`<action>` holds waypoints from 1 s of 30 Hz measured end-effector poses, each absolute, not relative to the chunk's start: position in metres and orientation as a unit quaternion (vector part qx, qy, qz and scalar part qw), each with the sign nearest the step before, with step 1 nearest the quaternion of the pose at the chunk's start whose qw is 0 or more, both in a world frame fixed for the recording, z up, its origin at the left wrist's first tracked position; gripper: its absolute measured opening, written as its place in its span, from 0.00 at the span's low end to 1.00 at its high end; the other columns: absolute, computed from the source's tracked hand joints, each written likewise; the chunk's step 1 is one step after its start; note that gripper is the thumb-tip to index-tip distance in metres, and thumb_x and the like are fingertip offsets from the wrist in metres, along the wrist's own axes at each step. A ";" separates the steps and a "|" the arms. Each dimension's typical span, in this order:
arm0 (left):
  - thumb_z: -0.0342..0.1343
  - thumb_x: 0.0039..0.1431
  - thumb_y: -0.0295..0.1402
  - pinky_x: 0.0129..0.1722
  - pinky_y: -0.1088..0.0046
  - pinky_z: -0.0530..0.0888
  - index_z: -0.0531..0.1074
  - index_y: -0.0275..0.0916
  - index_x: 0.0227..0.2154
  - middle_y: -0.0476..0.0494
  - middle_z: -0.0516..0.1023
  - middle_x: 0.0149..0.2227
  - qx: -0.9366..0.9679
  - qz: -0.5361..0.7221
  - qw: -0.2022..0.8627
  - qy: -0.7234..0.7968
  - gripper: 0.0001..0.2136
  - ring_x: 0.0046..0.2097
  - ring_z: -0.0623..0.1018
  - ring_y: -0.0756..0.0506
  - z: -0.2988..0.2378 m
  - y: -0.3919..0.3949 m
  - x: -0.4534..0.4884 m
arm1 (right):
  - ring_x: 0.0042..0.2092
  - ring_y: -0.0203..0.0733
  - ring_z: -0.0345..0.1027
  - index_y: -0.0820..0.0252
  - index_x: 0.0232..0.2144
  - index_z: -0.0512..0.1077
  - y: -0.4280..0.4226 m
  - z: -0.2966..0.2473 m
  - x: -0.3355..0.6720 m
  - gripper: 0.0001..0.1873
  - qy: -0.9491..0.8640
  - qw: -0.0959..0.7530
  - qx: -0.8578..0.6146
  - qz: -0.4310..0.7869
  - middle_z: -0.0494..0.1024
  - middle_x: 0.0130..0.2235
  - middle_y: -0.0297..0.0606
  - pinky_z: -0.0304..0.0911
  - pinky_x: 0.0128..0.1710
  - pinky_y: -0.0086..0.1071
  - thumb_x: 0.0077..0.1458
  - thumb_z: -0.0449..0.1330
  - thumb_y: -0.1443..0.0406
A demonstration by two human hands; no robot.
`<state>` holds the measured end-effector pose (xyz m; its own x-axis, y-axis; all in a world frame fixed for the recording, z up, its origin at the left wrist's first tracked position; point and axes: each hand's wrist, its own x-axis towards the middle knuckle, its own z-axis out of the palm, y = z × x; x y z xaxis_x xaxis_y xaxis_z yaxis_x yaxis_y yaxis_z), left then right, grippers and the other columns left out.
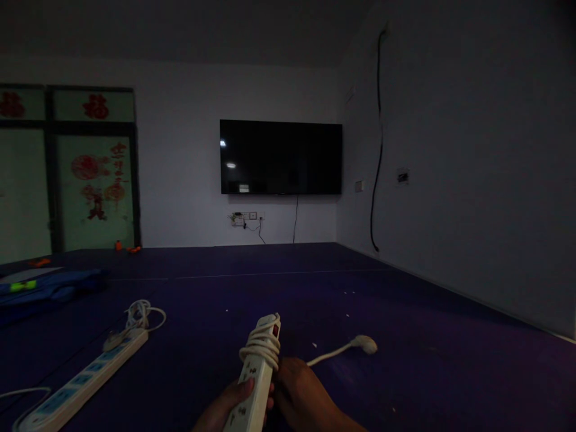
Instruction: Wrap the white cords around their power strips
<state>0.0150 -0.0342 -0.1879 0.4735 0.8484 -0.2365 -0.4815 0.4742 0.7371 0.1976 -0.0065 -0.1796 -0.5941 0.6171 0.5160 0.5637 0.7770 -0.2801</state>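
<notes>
A white power strip (257, 384) stands tilted up in front of me, and my left hand (234, 399) is wrapped round its lower part with the thumb across the sockets. Several turns of its white cord (261, 348) circle the upper end, just below a red switch. Close against the strip's right side, my right hand (299, 387) is closed on the cord, its fingertips partly hidden. From that hand the free end runs right to a white plug (365, 344) above the purple surface.
On the purple surface (427, 360), a second power strip (85, 384) with blue sockets and a bundled cord lies at left. Beyond it are dark blue cloth (63, 285) and small orange objects (134, 249). A television (281, 157) hangs on the far wall; a black cable (377, 180) hangs at right.
</notes>
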 end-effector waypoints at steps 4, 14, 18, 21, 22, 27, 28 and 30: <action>0.61 0.45 0.42 0.30 0.76 0.68 0.74 0.29 0.27 0.41 0.76 0.23 0.295 0.401 0.821 0.279 0.17 0.26 0.74 0.49 -0.196 -0.029 0.016 | 0.37 0.38 0.67 0.58 0.33 0.69 -0.002 -0.185 0.199 0.07 -0.885 0.318 -0.340 -0.008 0.75 0.35 0.35 0.56 0.38 0.28 0.53 0.53 0.70; 0.62 0.39 0.48 0.28 0.73 0.67 0.72 0.27 0.31 0.41 0.75 0.23 0.315 0.400 0.814 0.280 0.26 0.25 0.74 0.47 -0.208 -0.021 0.014 | 0.31 0.37 0.63 0.57 0.27 0.68 0.012 -0.195 0.202 0.10 -0.867 0.356 -0.310 -0.160 0.72 0.27 0.32 0.52 0.33 0.31 0.59 0.51 0.66; 0.64 0.34 0.48 0.29 0.71 0.67 0.72 0.29 0.31 0.40 0.75 0.23 0.328 0.393 0.806 0.298 0.26 0.26 0.75 0.46 -0.203 -0.023 0.014 | 0.30 0.36 0.61 0.58 0.26 0.68 0.010 -0.193 0.206 0.12 -0.841 0.410 -0.304 -0.179 0.71 0.26 0.33 0.51 0.32 0.31 0.60 0.49 0.65; 0.64 0.34 0.48 0.30 0.70 0.66 0.72 0.30 0.31 0.40 0.75 0.24 0.338 0.390 0.805 0.292 0.25 0.27 0.75 0.45 -0.200 -0.025 0.015 | 0.29 0.36 0.60 0.58 0.27 0.68 0.010 -0.193 0.207 0.13 -0.825 0.441 -0.291 -0.200 0.70 0.26 0.34 0.51 0.31 0.31 0.60 0.47 0.66; 0.64 0.35 0.48 0.30 0.70 0.66 0.72 0.31 0.31 0.40 0.75 0.24 0.344 0.391 0.803 0.288 0.25 0.27 0.75 0.44 -0.200 -0.026 0.015 | 0.28 0.36 0.60 0.58 0.27 0.68 0.010 -0.193 0.207 0.13 -0.819 0.453 -0.285 -0.206 0.69 0.26 0.34 0.51 0.31 0.31 0.60 0.47 0.66; 0.61 0.37 0.49 0.28 0.71 0.63 0.72 0.29 0.34 0.39 0.75 0.23 0.366 0.403 0.787 0.290 0.26 0.26 0.74 0.45 -0.203 -0.024 0.015 | 0.28 0.36 0.59 0.59 0.28 0.68 0.006 -0.186 0.208 0.11 -0.795 0.504 -0.256 -0.219 0.69 0.24 0.33 0.51 0.30 0.31 0.60 0.47 0.68; 0.61 0.38 0.49 0.28 0.71 0.63 0.72 0.29 0.34 0.39 0.75 0.23 0.365 0.404 0.786 0.293 0.27 0.25 0.73 0.45 -0.203 -0.023 0.015 | 0.28 0.36 0.59 0.59 0.28 0.67 0.005 -0.183 0.209 0.11 -0.793 0.509 -0.253 -0.219 0.69 0.24 0.33 0.51 0.30 0.31 0.60 0.47 0.68; 0.60 0.39 0.48 0.28 0.71 0.63 0.72 0.28 0.36 0.39 0.76 0.23 0.359 0.406 0.787 0.295 0.26 0.25 0.73 0.45 -0.204 -0.023 0.015 | 0.28 0.36 0.59 0.59 0.28 0.67 0.002 -0.180 0.209 0.12 -0.789 0.514 -0.258 -0.216 0.69 0.24 0.33 0.52 0.30 0.31 0.60 0.46 0.68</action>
<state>0.0150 -0.0231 -0.2035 0.4966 0.8506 -0.1726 -0.4269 0.4126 0.8047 0.2091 0.0022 -0.1802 -0.3384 0.1859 0.9224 0.6290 0.7738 0.0748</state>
